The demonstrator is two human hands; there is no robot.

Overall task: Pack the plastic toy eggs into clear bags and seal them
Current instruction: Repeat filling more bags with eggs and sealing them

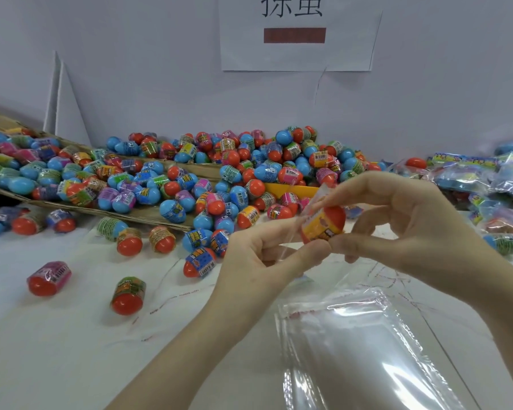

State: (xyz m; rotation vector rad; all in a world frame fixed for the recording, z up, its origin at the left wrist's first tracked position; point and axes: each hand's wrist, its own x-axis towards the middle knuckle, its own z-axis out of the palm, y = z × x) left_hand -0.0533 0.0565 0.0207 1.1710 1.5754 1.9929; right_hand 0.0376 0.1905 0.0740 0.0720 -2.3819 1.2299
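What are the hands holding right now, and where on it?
Both hold one orange toy egg going into a clear bag: right hand grips the egg's sides, left hand pinches the bag's edge.

Left hand (258,255): raised above table, forearm entering from lower left, fingers curled, thumb extended rightward, tip meeting right thumb, pinching film.
Right hand (397,223): forearm entering from lower right, palm facing left, fingers arched over top, thumb below, gripping egg between them.
Hands: close together, thumbs touching.
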